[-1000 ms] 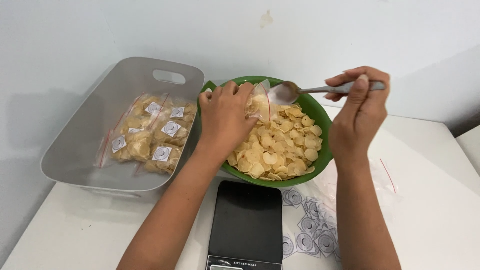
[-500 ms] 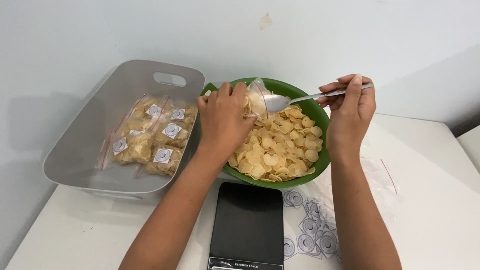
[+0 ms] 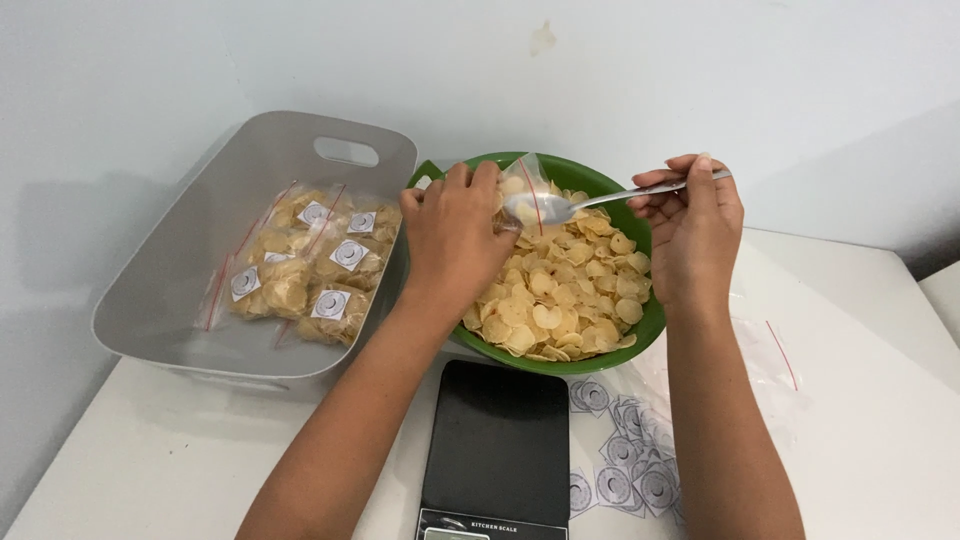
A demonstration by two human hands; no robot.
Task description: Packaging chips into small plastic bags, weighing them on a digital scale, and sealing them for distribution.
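Observation:
A green bowl (image 3: 640, 335) full of pale round chips (image 3: 560, 295) stands in the middle of the white table. My left hand (image 3: 455, 235) holds a small clear zip bag (image 3: 527, 185) open over the bowl's far side. My right hand (image 3: 690, 225) grips a metal spoon (image 3: 600, 200) by its handle, and the spoon's head sits at the mouth of the bag.
A grey tub (image 3: 180, 290) at the left holds several filled chip bags with round stickers (image 3: 310, 265). A black kitchen scale (image 3: 497, 450) lies in front of the bowl. Round stickers (image 3: 625, 460) and empty clear bags (image 3: 770, 365) lie at the right.
My right hand has moved the spoon leftward from above the bowl's far rim to the bag's mouth. My left hand stays on the bag.

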